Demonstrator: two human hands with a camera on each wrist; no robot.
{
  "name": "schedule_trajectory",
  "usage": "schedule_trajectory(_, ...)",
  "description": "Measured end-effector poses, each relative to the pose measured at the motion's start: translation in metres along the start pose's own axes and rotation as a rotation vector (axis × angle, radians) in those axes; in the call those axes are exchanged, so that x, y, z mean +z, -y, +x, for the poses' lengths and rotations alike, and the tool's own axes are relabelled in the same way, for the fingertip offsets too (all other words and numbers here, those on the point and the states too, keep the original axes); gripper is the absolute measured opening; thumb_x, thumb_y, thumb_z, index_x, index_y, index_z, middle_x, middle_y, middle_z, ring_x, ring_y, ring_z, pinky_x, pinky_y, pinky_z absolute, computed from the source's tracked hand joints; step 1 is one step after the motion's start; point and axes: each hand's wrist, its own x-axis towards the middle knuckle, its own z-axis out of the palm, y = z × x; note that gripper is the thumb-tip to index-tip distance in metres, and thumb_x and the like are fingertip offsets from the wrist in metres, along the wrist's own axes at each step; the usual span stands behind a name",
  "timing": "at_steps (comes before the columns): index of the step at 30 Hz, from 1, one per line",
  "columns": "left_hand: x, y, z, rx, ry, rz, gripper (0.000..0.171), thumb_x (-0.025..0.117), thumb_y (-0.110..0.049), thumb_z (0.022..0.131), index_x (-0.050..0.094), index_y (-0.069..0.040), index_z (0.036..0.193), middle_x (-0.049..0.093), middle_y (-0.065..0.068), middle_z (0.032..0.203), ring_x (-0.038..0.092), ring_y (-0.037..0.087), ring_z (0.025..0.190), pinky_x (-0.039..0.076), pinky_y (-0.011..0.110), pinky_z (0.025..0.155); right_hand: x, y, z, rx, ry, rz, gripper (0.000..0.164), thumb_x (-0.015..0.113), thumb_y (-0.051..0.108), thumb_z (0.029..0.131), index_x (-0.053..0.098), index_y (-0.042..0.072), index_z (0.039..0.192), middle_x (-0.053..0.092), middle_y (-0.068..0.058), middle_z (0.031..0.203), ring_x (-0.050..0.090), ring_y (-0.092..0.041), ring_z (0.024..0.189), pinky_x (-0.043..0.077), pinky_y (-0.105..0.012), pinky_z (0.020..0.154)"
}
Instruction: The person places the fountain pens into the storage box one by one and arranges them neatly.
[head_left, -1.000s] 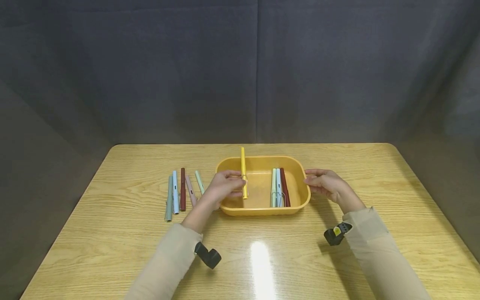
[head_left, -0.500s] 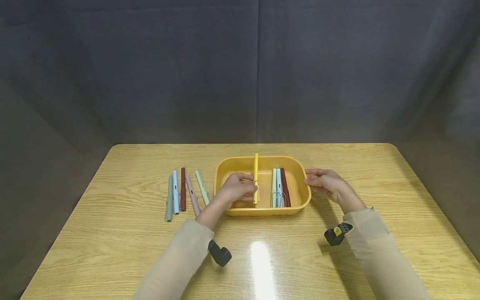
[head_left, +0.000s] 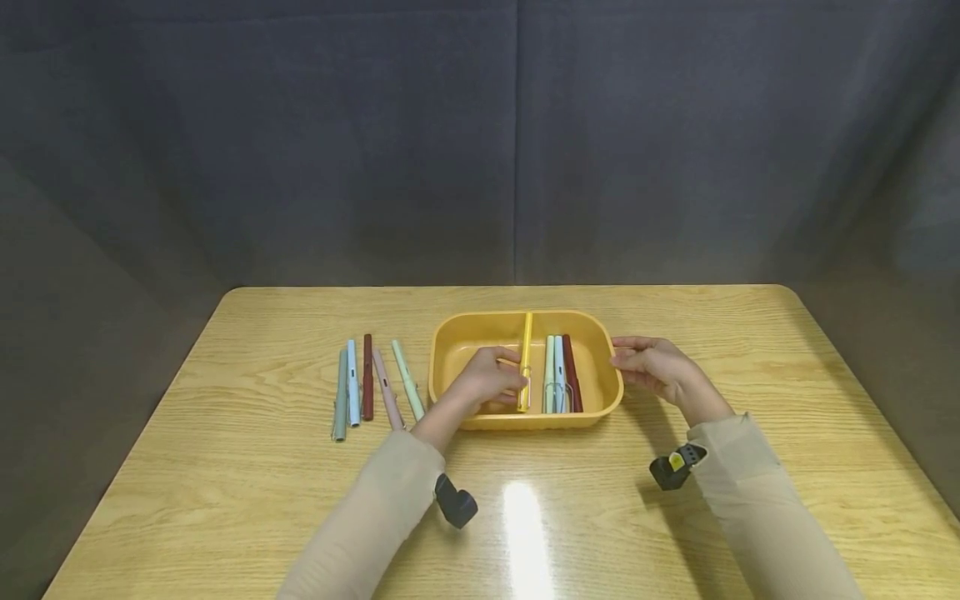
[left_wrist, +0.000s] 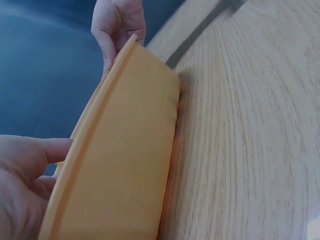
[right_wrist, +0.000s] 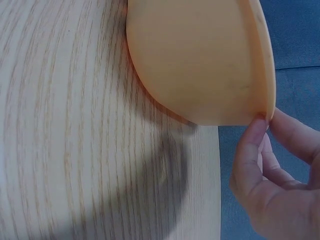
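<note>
Over the inside of an orange plastic tray, my left hand pinches a yellow pen near its clip end. The pen stands slightly tilted, just left of three pens lying side by side in the tray: a pale green pen, a light blue pen and a dark red pen. At the tray's right end, my right hand pinches the rim between thumb and fingers. The tray wall hides the pen and most left fingertips in the left wrist view.
Left of the tray, several pens lie on the wooden table: a grey-green pen, a light blue pen, a dark red pen, a pinkish pen and a pale green pen. A dark curtain hangs behind.
My left hand has carried the yellow pen rightward across the tray toward the three pens, lowering it somewhat. The right hand stays at the tray's rim.
</note>
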Motion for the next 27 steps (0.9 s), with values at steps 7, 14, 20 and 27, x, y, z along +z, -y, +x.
schedule_trajectory(7, 0.008, 0.002, 0.005, -0.025, -0.017, 0.007, 0.045, 0.063, 0.004, 0.084, 0.049, 0.006, 0.127, 0.058, 0.024, 0.12, 0.061, 0.017, 0.072, 0.062, 0.028, 0.068, 0.0, 0.0, 0.0, -0.004, 0.0, 0.003, 0.056, 0.056, -0.001, 0.092, 0.031, -0.011, 0.141, 0.06, 0.011, 0.08, 0.062, 0.0, 0.076, 0.057, -0.014, 0.071)
schedule_trajectory(14, 0.014, 0.004, 0.008, -0.041, -0.034, 0.012, 0.044, 0.062, 0.006, 0.084, 0.049, 0.006, 0.126, 0.06, 0.021, 0.115, 0.056, 0.011, 0.063, 0.059, 0.02, 0.058, 0.0, -0.001, 0.0, -0.005, 0.008, 0.007, 0.057, 0.056, -0.001, 0.092, 0.029, -0.011, 0.141, 0.061, 0.011, 0.081, 0.062, -0.001, 0.076, 0.057, -0.014, 0.071)
schedule_trajectory(20, 0.015, 0.002, 0.008, -0.065, -0.037, 0.014, 0.044, 0.062, 0.006, 0.084, 0.05, 0.004, 0.126, 0.06, 0.02, 0.115, 0.054, 0.01, 0.062, 0.056, 0.016, 0.055, 0.0, 0.0, 0.0, -0.006, 0.007, 0.004, 0.056, 0.056, -0.001, 0.092, 0.031, -0.011, 0.14, 0.062, 0.011, 0.08, 0.062, 0.0, 0.076, 0.057, -0.014, 0.071)
schedule_trajectory(27, 0.017, 0.003, 0.01, -0.074, -0.033, 0.039, 0.044, 0.063, 0.007, 0.084, 0.05, 0.004, 0.126, 0.061, 0.018, 0.111, 0.055, 0.011, 0.062, 0.055, 0.016, 0.053, -0.001, 0.0, 0.0, -0.012, 0.014, 0.008, 0.057, 0.056, -0.001, 0.091, 0.029, -0.012, 0.141, 0.062, 0.011, 0.079, 0.062, 0.0, 0.076, 0.057, -0.014, 0.071)
